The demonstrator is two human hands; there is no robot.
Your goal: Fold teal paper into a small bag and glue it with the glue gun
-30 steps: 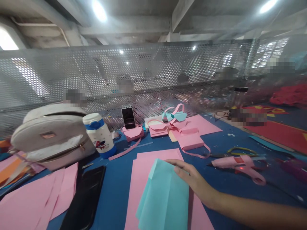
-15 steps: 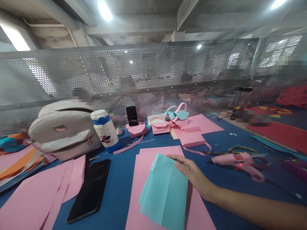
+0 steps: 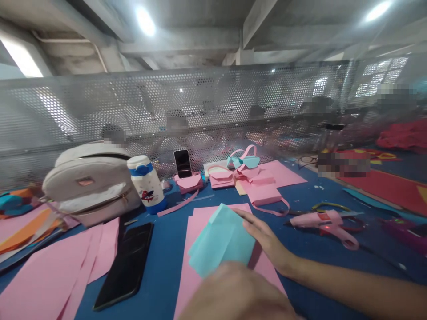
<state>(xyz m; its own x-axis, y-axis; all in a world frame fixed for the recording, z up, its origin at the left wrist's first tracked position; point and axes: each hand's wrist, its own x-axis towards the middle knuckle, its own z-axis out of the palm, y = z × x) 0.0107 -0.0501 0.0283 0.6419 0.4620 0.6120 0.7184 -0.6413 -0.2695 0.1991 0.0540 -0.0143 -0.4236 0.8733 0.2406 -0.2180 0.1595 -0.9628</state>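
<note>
A folded sheet of light blue paper (image 3: pixel 222 240) is tilted over pink paper sheets (image 3: pixel 187 262) in front of me. My right hand (image 3: pixel 262 235) grips its upper right edge, with the fingertips along the border. Low in the foreground, my left hand (image 3: pixel 233 293) covers the near part of the blue sheet. It is smeared by motion and its fingers are hidden, so its hold cannot be made out. Right of the hands lies a pink glue gun (image 3: pixel 328 221) with a small red light on, beside scissors (image 3: pixel 348 213).
A black phone (image 3: pixel 125 266) and more pink sheets (image 3: pixel 50 271) lie to the left. Behind stand a backpack (image 3: pixel 90 182), a bottle (image 3: pixel 147 184) and a small phone (image 3: pixel 183 163). Several pink paper bags (image 3: pixel 263 194) sit near the perforated metal screen (image 3: pixel 207 102).
My left hand has come into view from the bottom, over the near part of the blue paper. The blue paper has turned and shifted slightly while my right hand stays at its edge.
</note>
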